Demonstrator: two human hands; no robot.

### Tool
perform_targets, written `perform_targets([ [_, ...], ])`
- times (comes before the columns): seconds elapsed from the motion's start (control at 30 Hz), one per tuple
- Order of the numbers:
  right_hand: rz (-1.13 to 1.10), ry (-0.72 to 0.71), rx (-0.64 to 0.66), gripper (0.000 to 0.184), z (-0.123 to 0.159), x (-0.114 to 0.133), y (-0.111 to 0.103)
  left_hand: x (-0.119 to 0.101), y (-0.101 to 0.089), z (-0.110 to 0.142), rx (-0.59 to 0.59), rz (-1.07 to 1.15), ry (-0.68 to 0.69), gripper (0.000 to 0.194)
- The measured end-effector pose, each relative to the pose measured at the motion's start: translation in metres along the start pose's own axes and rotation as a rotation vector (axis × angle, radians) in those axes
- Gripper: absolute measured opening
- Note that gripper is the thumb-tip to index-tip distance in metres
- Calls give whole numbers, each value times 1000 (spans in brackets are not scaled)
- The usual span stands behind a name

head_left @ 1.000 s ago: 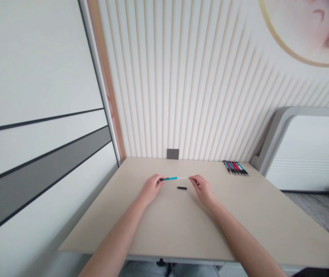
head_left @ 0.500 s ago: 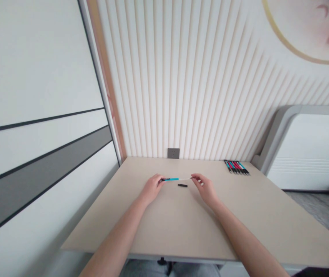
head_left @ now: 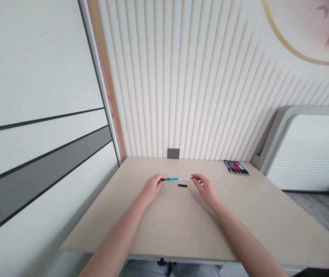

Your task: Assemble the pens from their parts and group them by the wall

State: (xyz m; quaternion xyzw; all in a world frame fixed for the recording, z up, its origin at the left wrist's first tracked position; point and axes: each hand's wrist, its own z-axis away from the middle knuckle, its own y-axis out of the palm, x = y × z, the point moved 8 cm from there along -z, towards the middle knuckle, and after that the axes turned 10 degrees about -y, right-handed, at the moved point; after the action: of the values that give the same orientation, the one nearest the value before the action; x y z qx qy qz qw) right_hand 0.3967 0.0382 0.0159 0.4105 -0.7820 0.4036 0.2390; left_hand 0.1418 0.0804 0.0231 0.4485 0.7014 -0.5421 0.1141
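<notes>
My left hand (head_left: 152, 188) pinches the black end of a slim teal and white pen (head_left: 174, 179), just above the beige tabletop (head_left: 181, 231). My right hand (head_left: 206, 189) is at the pen's white far end, with its fingertips holding it. Below the pen's middle, a short black pen cap (head_left: 182, 185) lies on the table between my hands, touching neither.
A row of several teal, red and black pens (head_left: 236, 167) lies at the table's far right. A grey wall socket (head_left: 173, 153) sits above the far edge. A white wall panel (head_left: 37, 154) runs along the table's left side.
My right hand has shifted slightly right, and more of the pen's white end shows between my hands. The view has moved a little. The black cap stays on the table.
</notes>
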Motion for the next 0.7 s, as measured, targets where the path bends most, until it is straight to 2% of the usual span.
perform_targets([
  [0.7, 2, -7, 7, 32, 0, 1, 1, -1, -1, 1, -5, -1, 2, 12],
])
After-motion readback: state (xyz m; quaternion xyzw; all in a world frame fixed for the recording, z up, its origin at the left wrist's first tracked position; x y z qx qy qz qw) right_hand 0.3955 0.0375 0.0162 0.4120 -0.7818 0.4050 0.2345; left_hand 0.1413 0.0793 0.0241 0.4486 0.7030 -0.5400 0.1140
